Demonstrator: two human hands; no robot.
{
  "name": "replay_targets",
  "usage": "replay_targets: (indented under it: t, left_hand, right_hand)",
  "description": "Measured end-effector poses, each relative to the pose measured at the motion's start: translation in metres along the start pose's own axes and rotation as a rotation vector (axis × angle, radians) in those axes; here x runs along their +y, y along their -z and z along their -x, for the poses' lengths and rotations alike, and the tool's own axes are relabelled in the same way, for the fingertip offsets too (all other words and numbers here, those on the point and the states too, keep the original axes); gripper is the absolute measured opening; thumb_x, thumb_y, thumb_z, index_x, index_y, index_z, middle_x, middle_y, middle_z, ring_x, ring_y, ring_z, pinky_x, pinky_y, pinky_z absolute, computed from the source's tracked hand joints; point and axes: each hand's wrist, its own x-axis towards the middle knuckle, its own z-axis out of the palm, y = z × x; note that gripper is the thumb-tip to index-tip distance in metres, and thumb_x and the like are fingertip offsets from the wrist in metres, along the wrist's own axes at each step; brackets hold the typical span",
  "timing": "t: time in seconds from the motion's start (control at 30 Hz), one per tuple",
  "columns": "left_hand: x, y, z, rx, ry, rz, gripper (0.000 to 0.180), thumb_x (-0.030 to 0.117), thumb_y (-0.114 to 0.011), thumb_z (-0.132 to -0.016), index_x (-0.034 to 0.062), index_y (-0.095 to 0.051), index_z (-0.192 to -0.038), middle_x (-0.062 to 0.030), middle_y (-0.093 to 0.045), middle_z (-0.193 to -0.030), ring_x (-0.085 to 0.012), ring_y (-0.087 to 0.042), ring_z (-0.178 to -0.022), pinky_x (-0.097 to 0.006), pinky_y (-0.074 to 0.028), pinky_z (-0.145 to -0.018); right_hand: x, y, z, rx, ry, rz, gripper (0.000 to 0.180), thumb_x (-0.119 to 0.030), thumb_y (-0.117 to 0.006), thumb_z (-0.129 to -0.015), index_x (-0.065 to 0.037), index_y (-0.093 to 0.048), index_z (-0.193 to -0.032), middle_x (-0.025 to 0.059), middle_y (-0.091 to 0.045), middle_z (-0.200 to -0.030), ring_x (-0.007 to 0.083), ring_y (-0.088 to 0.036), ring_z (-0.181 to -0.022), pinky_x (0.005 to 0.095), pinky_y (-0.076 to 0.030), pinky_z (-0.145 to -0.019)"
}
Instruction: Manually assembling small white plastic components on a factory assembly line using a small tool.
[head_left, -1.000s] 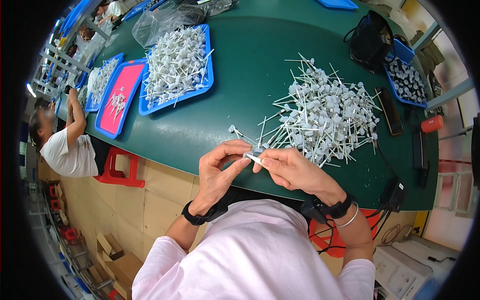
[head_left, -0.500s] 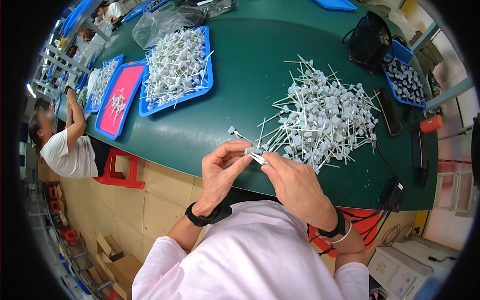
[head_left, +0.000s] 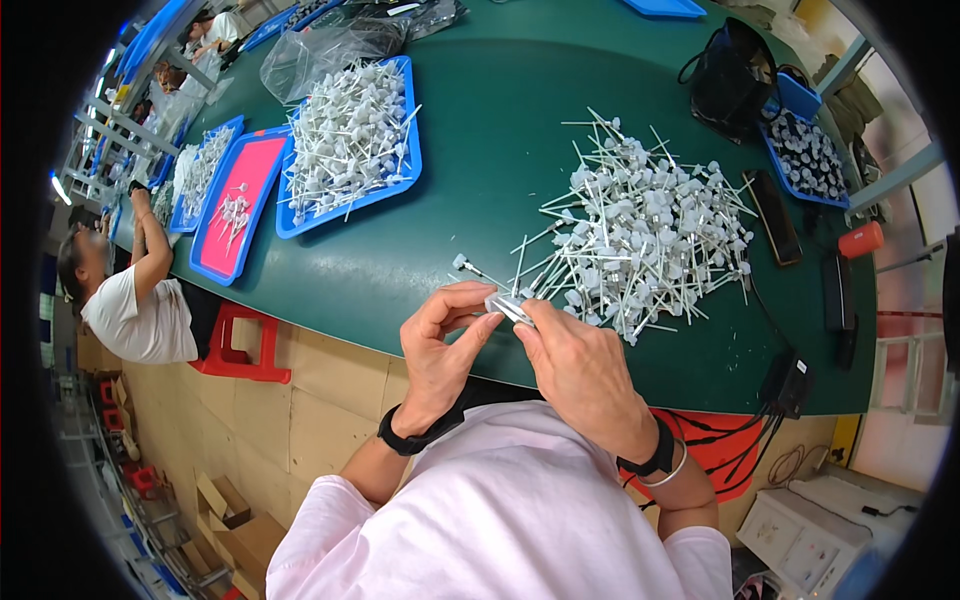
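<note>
My left hand (head_left: 440, 330) pinches the pale grey head of a small white stemmed part (head_left: 508, 306) between thumb and fingertips. From the other side, my right hand (head_left: 585, 375) grips the thin white stem end with its thumb and index finger; its other fingers are curled. The two hands almost meet just over the table's front edge. Right beyond them spreads a loose heap of similar stemmed parts (head_left: 650, 240), some with grey metal collars. One single stemmed part (head_left: 462, 263) lies apart from the heap, past my left fingertips.
A blue tray (head_left: 413, 165) full of such parts stands at the back left, beside a pink-lined tray (head_left: 262, 160) holding a few. A phone (head_left: 772, 218), a black bag (head_left: 733, 85) and a black box with cables (head_left: 785, 385) lie right. A co-worker (head_left: 140, 310) sits left.
Both hands have shifted very slightly left with the stemmed part between them. The right hand has turned a little, and the part's white stems show more plainly.
</note>
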Motion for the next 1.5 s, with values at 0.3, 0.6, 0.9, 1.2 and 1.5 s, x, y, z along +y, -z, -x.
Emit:
replay_targets:
  t: [0.3,0.6,0.9,1.2,1.5]
  left_hand:
    - [-0.0015,-0.0002,0.0007,0.018,-0.103,-0.192,0.026,-0.009,-0.071,-0.081,-0.0024,-0.066,-0.106,-0.0141,-0.065,-0.112,-0.016,-0.067,-0.093,-0.026,-0.058,-0.077]
    - [-0.0017,0.0001,0.0012,0.019,-0.092,-0.166,0.026,-0.009,-0.071,-0.081,-0.0026,-0.066,-0.106,-0.0137,-0.065,-0.111,-0.0156,-0.066,-0.094,-0.026,-0.058,-0.078]
    - [-0.004,0.0019,0.0014,0.011,-0.011,-0.062,0.024,-0.008,-0.071,-0.082,-0.0031,-0.066,-0.105,-0.0131,-0.065,-0.111,-0.0152,-0.067,-0.094,-0.026,-0.057,-0.082]
    - [-0.0027,0.0019,0.0013,0.012,-0.004,-0.063,0.023,-0.007,-0.071,-0.083,-0.0032,-0.066,-0.105,-0.0128,-0.065,-0.11,-0.0148,-0.067,-0.093,-0.026,-0.057,-0.081]
    - [-0.0042,0.0007,0.0016,0.034,-0.061,-0.135,0.024,-0.007,-0.073,-0.081,-0.0027,-0.066,-0.105,-0.013,-0.066,-0.109,-0.0145,-0.066,-0.09,-0.025,-0.058,-0.077]
  right_hand:
    - [-0.0036,-0.0013,-0.0005,0.006,0.011,0.108,0.016,-0.018,-0.057,-0.096,-0.003,-0.052,-0.097,0.0151,-0.062,-0.069,0.0338,-0.063,-0.054,0.0413,-0.05,-0.045]
    - [-0.0045,-0.0002,-0.0009,0.001,0.029,0.149,0.013,-0.015,-0.055,-0.097,-0.002,-0.052,-0.097,0.0145,-0.06,-0.068,0.0321,-0.064,-0.054,0.0402,-0.05,-0.044]
    - [-0.0023,0.0005,-0.0007,-0.005,0.041,0.151,0.012,-0.013,-0.054,-0.097,-0.002,-0.053,-0.101,0.0142,-0.06,-0.067,0.0315,-0.064,-0.054,0.04,-0.05,-0.044]
    - [-0.0054,0.0015,-0.0002,-0.038,-0.004,0.124,0.02,-0.014,-0.06,-0.094,-0.002,-0.056,-0.109,0.015,-0.06,-0.071,0.0344,-0.062,-0.055,0.0418,-0.048,-0.045]
    - [-0.0061,0.0004,0.0005,-0.028,-0.014,0.151,0.019,-0.015,-0.06,-0.094,-0.002,-0.056,-0.108,0.0144,-0.059,-0.069,0.034,-0.061,-0.054,0.0415,-0.048,-0.045]
